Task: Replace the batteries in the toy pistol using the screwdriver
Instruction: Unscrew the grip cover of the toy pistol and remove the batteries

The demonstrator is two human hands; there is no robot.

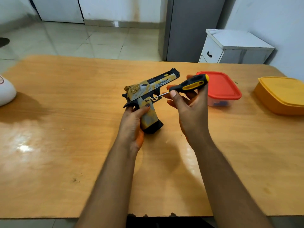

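A person stands at a wooden table point(65, 162), both forearms reaching forward over it. Near the table's middle, the left hand point(133, 124) wraps around the grip of a toy pistol point(148, 94), tan and grey with a black barrel pointing toward two o'clock. The pistol is held up off the table, its side turned to the viewer.

The right hand point(185, 102) pinches a screwdriver point(184, 88) by its black and yellow handle, thumb on the near side and fingers curled behind. The thin metal shaft runs toward eight o'clock, and its tip meets the pistol at the top of the grip, just behind the trigger, where a screw seems to sit; the screw head itself is too small to make out.

This looks like the early stage: loosening the screw that closes the battery compartment. To do it well, the shaft should line up straight with the screw, with firm pressure into the head as it turns, so the tip does not slip and scar the plastic. The left hand should brace the pistol firmly against the push.

Behind the screwdriver, at two o'clock, rests a clear box with a red lid point(220, 86); farther right, at three o'clock, sits a yellow container point(283, 94).
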